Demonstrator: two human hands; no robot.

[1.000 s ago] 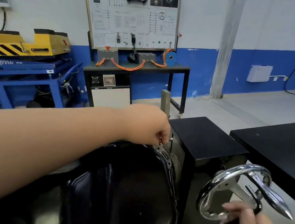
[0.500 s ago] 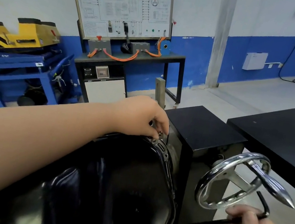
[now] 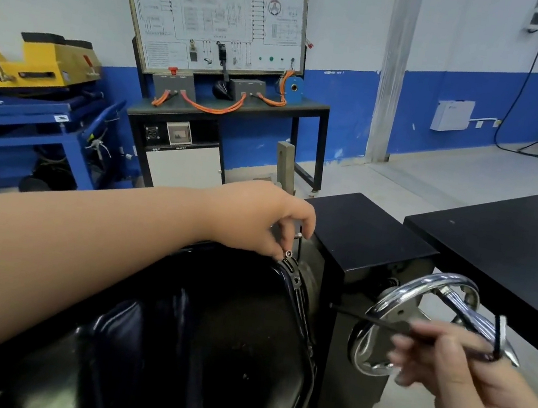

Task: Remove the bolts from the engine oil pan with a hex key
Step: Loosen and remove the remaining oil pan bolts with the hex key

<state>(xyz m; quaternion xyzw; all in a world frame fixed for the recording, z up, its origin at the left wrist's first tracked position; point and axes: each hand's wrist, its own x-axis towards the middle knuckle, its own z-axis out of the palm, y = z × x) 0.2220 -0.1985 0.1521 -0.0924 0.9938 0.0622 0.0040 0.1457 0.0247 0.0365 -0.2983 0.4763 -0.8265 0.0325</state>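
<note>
The glossy black oil pan (image 3: 206,343) fills the lower middle of the view, its flanged edge (image 3: 298,284) running down the right side. My left hand (image 3: 264,224) reaches across to the pan's far top corner and pinches a small silver bolt (image 3: 288,253) between its fingertips, just above the flange. A second bolt (image 3: 298,236) sticks out near the thumb. My right hand (image 3: 464,380) at the lower right grips a black L-shaped hex key (image 3: 415,331), its long arm pointing left toward the pan, its short arm up.
A chrome handwheel (image 3: 421,287) on the black engine stand box (image 3: 366,238) sits right behind the hex key. A black table (image 3: 515,238) lies at right. A training panel bench (image 3: 226,104) and a blue-yellow lift (image 3: 27,93) stand behind.
My right hand has lifted the hex key and swung its long arm level, pointing at the pan. My left fingers have drawn a bolt out at the flange corner.
</note>
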